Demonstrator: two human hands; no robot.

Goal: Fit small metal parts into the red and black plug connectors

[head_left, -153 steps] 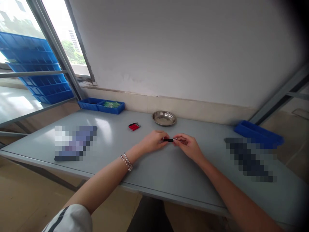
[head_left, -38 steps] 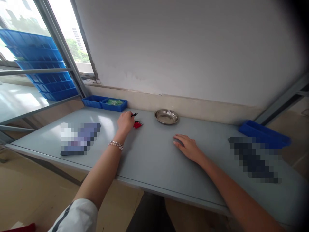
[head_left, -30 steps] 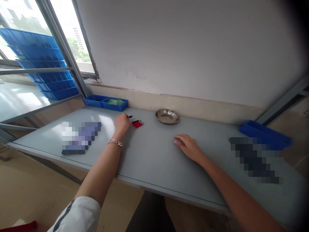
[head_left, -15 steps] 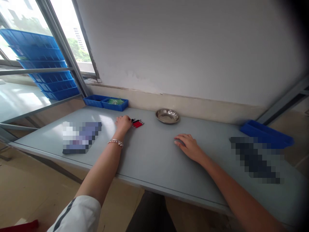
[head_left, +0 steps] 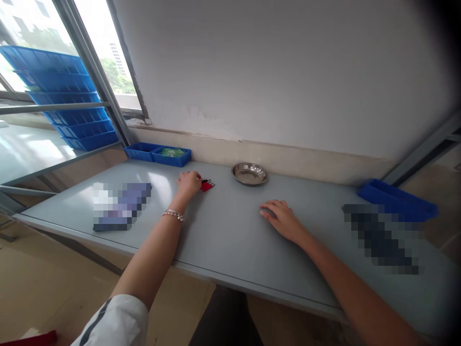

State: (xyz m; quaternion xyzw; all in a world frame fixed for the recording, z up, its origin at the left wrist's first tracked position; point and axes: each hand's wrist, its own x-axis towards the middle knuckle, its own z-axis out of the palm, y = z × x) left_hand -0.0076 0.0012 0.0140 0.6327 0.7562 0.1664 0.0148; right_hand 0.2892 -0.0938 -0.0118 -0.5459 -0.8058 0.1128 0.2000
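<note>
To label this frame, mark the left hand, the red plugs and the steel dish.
left hand (head_left: 189,182), head view, back of the hand.
red plugs (head_left: 208,185), head view, red ends showing beside the hand.
steel dish (head_left: 249,174), head view, bare inner bowl.

- No text, label, brand or number is readable anywhere in view.
- Two pixelated patches on the table (head_left: 223,230), a left patch (head_left: 120,205) and a right patch (head_left: 383,238): contents unreadable.
- Red and black pieces (head_left: 208,185) at the left hand (head_left: 189,182): too small to show any marking.
- Blue bins (head_left: 158,154): no legible marking at this size.
</note>
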